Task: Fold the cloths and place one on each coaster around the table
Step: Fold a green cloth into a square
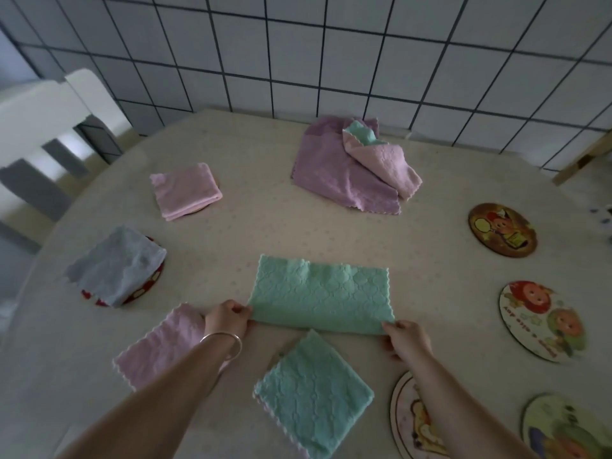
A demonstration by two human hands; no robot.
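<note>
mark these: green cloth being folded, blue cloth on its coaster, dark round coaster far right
green cloth being folded [319, 294], head view, middle of its top layer
blue cloth [116, 265], head view, centre of the folded stack
dark round coaster [502, 229], head view, middle of its printed face

the table [265, 233] has a pale cloth cover. on it lie bare coasters [502, 229] at right, folded cloths [185, 190] at left, an unfolded pile [347, 167] at back.

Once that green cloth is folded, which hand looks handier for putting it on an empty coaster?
Probably the right hand: it pinches the green cloth at its right corner, and the bare coasters lie on that side. The left hand is nearer covered ones.
</note>
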